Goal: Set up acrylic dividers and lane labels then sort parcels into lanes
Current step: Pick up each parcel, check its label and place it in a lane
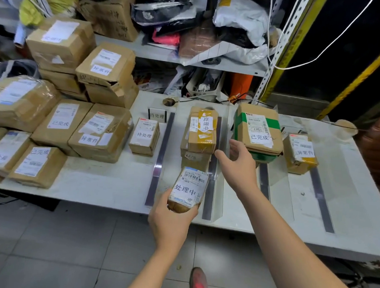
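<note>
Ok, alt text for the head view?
A person's left hand holds a small brown parcel labelled 处理中 at the white table's front edge; the open right hand hovers between a taped cardboard stack and a green-taped box, among clear acrylic dividers.

We look down on a white counter (107, 183) across the middle of the frame, with pale grey floor tiles (58, 247) along the bottom. At the top, a grey metal shelf (232, 66) meets a perforated upright (275, 60); the upper right lies dark, crossed by a yellow-striped bar (364, 74) and a white cable (286, 68).
</note>
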{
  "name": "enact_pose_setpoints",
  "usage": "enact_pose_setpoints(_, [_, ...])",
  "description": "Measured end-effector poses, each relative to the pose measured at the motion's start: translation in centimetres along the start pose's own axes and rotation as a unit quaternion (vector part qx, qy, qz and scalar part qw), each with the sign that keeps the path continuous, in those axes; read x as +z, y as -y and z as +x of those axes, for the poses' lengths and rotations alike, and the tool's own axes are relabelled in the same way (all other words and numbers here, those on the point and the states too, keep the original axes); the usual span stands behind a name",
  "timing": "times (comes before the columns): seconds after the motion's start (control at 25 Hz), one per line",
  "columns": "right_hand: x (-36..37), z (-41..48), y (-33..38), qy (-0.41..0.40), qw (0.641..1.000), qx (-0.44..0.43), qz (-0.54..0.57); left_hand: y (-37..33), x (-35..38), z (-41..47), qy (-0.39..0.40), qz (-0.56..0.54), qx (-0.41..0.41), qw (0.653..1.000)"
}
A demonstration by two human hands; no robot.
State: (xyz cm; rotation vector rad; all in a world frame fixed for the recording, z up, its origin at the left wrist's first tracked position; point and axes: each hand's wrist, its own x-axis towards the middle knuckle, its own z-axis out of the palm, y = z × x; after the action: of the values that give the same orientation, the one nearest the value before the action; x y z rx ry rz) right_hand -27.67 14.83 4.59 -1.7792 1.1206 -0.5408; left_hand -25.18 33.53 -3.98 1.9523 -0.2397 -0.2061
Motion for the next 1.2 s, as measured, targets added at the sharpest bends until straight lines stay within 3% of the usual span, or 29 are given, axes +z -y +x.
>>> enact_pose_setpoints(0.44, [-2.2,5.9,-3.1,0.119,0.972,-0.084,-0.185,4.8,8.2,1.7,-0.048,0.043,-0.102,0.993])
enact_pose_setpoints(0.72, [-2.8,6.4,-2.0,0.133,0.949,-0.143,-0.247,5.2,9.0,1.9,0.01,0.098,-0.095,0.991])
enact_pose_setpoints(0.88, [-2.5,6.7,-0.3,0.136,0.929,-0.183,-0.292,-0.4,6.2,3.5,0.052,0.173,-0.032,0.983])
enact_pose_setpoints(1.04, [-0.9,6.6,2.6,0.147,0.91,-0.204,-0.329,-6.7,-0.6,7.5,0.027,0.211,0.032,0.977])
enact_pose_setpoints(1.2, [2.1,5.7,5.1,0.173,0.888,-0.228,-0.359,-9.3,-8.9,12.1,0.018,0.335,0.074,0.939])
